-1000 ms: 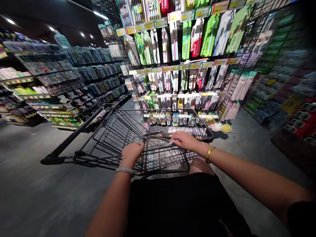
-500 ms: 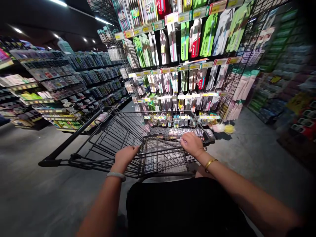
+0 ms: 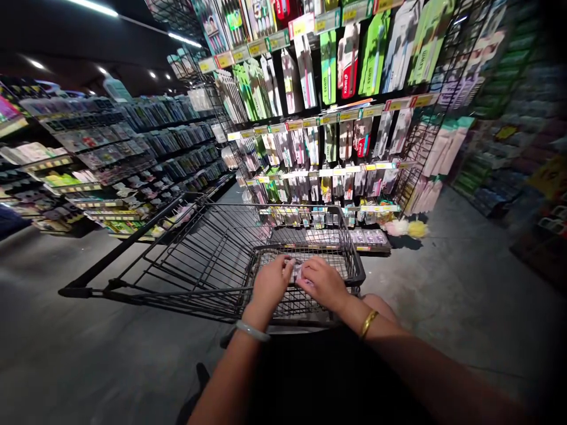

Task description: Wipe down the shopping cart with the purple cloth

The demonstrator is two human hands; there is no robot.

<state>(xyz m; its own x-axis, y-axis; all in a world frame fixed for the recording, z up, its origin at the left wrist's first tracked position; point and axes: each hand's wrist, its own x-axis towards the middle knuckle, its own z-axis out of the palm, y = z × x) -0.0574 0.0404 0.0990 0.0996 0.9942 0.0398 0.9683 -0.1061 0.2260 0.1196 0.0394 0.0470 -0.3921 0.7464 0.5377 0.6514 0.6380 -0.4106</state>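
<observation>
My two hands are close together above the black wire shopping cart (image 3: 212, 236). Between the fingertips is a small pale, crumpled thing (image 3: 298, 272), perhaps a wrapper; its kind is too small to tell. My right hand (image 3: 325, 284) is closed round it from the right. From the other side, the bent fingers of my left hand (image 3: 270, 283) pinch at its edge. The far side of the item is partly covered by my fingers. Under my hands lies the cart's wire mesh (image 3: 283, 302). A pale bangle circles my left wrist, a gold one my right.
A lit rack of packaged toothbrushes (image 3: 330, 68) rises just beyond the cart. Wire side panels carry more hanging goods (image 3: 447, 144). The cart's long handle bar (image 3: 124, 245) reaches to the left. Stocked shelves (image 3: 88, 147) line the left side, over a grey concrete floor (image 3: 146, 348).
My left hand has left the cart's rim and moved right to meet my right hand. The right hand has come slightly left and down with the small pale thing.
</observation>
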